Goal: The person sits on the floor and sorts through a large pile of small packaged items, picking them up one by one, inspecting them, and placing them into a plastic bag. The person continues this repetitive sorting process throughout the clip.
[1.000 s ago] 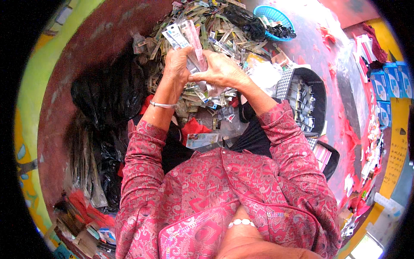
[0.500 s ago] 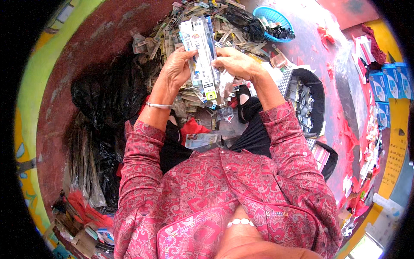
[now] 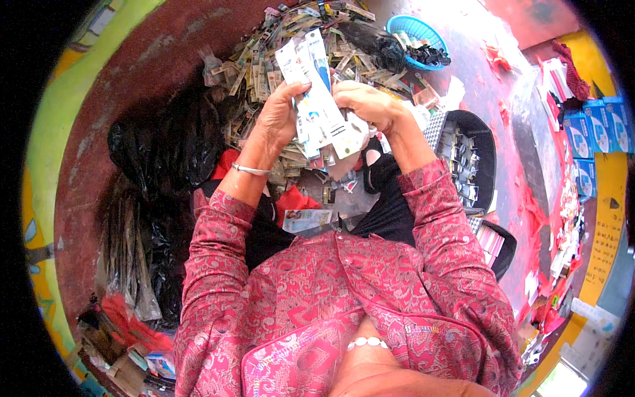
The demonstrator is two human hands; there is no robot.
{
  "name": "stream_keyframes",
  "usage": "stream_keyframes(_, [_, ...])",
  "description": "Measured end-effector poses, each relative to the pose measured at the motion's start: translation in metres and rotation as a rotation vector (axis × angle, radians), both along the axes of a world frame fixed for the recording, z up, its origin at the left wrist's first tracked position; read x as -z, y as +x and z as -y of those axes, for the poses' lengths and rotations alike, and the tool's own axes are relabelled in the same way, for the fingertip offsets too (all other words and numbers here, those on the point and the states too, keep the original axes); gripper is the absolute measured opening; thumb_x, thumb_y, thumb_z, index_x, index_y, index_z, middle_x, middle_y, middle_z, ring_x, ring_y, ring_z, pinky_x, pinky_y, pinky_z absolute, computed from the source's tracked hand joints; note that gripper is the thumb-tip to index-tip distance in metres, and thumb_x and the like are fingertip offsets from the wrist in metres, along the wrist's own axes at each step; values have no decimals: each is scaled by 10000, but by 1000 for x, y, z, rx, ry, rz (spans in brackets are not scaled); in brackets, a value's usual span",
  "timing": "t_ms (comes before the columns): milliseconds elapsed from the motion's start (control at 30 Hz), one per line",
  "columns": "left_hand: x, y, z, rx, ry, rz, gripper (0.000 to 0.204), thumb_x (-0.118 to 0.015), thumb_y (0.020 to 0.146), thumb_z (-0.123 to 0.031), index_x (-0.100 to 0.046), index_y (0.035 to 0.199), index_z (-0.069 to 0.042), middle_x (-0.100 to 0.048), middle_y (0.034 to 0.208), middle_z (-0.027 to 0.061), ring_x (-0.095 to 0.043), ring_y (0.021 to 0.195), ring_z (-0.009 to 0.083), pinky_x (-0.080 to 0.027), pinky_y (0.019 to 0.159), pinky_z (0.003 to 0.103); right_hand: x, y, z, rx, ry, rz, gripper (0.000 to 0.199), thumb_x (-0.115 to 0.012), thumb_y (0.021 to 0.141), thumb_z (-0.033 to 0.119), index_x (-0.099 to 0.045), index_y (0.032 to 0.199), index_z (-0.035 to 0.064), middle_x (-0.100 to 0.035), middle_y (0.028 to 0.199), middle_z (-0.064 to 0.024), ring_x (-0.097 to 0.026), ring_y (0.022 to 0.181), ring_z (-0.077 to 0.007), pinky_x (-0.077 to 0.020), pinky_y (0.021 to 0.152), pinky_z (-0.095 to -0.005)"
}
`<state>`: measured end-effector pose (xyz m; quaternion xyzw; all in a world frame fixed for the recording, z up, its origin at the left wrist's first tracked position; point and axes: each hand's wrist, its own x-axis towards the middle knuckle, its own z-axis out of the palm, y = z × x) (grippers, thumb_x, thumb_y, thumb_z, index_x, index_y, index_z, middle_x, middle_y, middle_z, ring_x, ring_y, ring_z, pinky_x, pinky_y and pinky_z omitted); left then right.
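Several long, narrow printed packaging cards [image 3: 322, 114], white with blue parts, lie fanned in my left hand [image 3: 278, 118]. Its thumb presses on their face and its fingers pass behind them. My right hand [image 3: 369, 106] is closed at the cards' right edge, its fingertips curled out of sight. Beneath its fingers hangs a crumpled whitish piece [image 3: 358, 132]; whether the hand grips it or a card, I cannot tell. A big heap of similar small cards and packets [image 3: 254, 76] spreads under and beyond both hands.
A blue plastic basket [image 3: 418, 30] with black scraps stands beyond the heap. Right of my right forearm sits a black box [image 3: 486, 149] of small clear packets, with a smaller box [image 3: 506, 248] nearer. Black plastic bags [image 3: 165, 142] lie at left. Blue boxes [image 3: 582, 135] are stacked far right.
The cards have fanned apart, and their lower ends have swung to the right. The whitish piece has shifted slightly right with my right hand.
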<state>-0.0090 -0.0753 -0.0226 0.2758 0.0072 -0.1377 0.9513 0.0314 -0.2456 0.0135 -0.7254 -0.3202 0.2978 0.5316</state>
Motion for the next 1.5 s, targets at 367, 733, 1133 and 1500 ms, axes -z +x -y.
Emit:
stream_keyframes(367, [-4,5,-16,-196,167,-105,423,-532,721,8,-411,1124,57,-521,1082,190,-544,969,266,-458,831,402,-7,16,6,102,-225,-171,439,-437,841,380,-599,881,-25,-592,791,-96,-544,731,-140,-413,675,-244])
stream_keyframes(733, [1,8,-12,-266,203,-184,297,-578,738,-2,-505,1026,-10,-593,934,118,-594,808,224,-503,710,378,2,10,8,-37,-101,-162,176,-589,694,140,-612,789,-6,-574,676,1,-490,631,-81,-401,609,-244])
stream_keyframes(1133, [-6,12,-18,-249,212,-250,293,-483,796,-45,-488,1065,72,-583,959,154,-586,806,220,-484,754,337,-9,12,18,103,-187,99,223,-563,726,170,-619,869,10,-568,643,-16,-478,587,-77,-407,548,-243])
stream_keyframes(1500, [-9,9,-21,-114,234,-261,299,-515,779,-90,-515,1030,73,-593,866,131,-584,767,222,-471,747,332,-11,12,10,610,-292,1070,150,-525,749,107,-611,872,98,-607,687,-31,-577,556,-180,-432,485,-253])
